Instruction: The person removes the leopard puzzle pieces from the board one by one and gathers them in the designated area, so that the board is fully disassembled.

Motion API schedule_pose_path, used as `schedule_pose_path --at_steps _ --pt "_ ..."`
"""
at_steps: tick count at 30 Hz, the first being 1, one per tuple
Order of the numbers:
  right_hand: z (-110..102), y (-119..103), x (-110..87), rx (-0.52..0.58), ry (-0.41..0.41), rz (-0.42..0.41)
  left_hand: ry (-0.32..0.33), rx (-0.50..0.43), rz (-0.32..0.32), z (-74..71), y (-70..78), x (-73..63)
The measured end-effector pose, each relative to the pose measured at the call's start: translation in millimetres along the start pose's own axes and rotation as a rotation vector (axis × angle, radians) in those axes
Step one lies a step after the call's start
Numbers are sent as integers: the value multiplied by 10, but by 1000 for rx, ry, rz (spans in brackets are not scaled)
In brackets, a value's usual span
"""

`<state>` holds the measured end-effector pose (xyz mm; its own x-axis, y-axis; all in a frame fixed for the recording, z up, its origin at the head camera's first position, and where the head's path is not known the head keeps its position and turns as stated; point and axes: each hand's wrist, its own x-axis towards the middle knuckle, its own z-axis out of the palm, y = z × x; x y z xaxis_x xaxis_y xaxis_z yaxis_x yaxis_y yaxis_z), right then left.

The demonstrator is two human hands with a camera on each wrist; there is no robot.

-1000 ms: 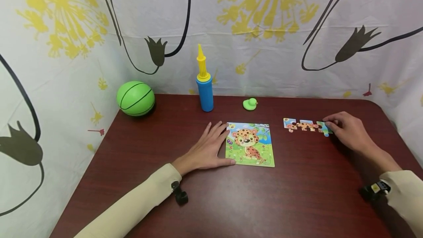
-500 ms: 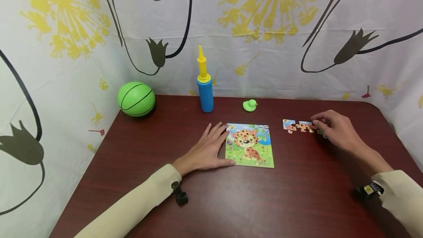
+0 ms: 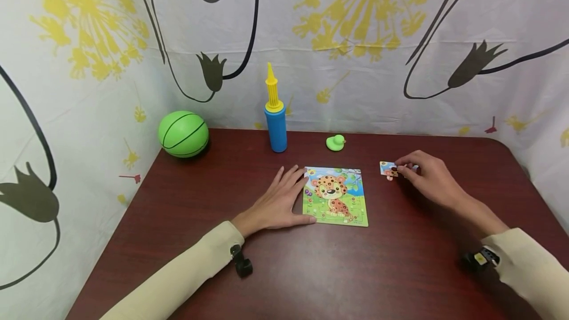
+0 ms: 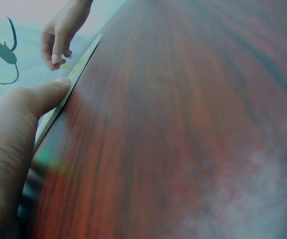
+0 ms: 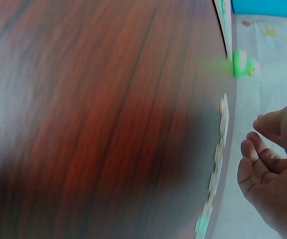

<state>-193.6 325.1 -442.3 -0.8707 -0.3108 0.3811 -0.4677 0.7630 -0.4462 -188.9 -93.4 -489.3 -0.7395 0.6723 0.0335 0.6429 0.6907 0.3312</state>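
Note:
My left hand (image 3: 277,204) lies spread at the left side of a square leopard jigsaw board (image 3: 340,206), the thumb on its lower left corner and the fingertips along its left edge. In the left wrist view the thumb (image 4: 48,94) touches the board's rim. To the right, my right hand (image 3: 431,177) hovers over a short row of loose jigsaw pieces, covering most of them; the leftmost piece (image 3: 386,168) shows beside the fingertips. The right wrist view has the pieces (image 5: 215,169) flat on the table, apart from the loosely bent fingers, which hold nothing.
A green toy duck (image 3: 335,143) sits behind the board. Further left are a blue and yellow hand pump (image 3: 277,127), standing upright, and a green ball (image 3: 183,134) at the table's back left corner. A patterned cloth (image 3: 378,88) hangs behind the dark wooden table (image 3: 355,270).
My right hand has travelled left along the row of jigsaw pieces, from the rightmost piece to beside the leftmost. The left hand has stayed on the board.

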Motion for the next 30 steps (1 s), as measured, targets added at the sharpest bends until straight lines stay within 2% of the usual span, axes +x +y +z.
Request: schedule_pose_path --at_steps 16,30 --pt "279 -464 115 74 -101 -66 4 5 6 -2 -3 -1" --pt "472 -854 157 164 -242 -95 1 -4 2 -9 5 -3"
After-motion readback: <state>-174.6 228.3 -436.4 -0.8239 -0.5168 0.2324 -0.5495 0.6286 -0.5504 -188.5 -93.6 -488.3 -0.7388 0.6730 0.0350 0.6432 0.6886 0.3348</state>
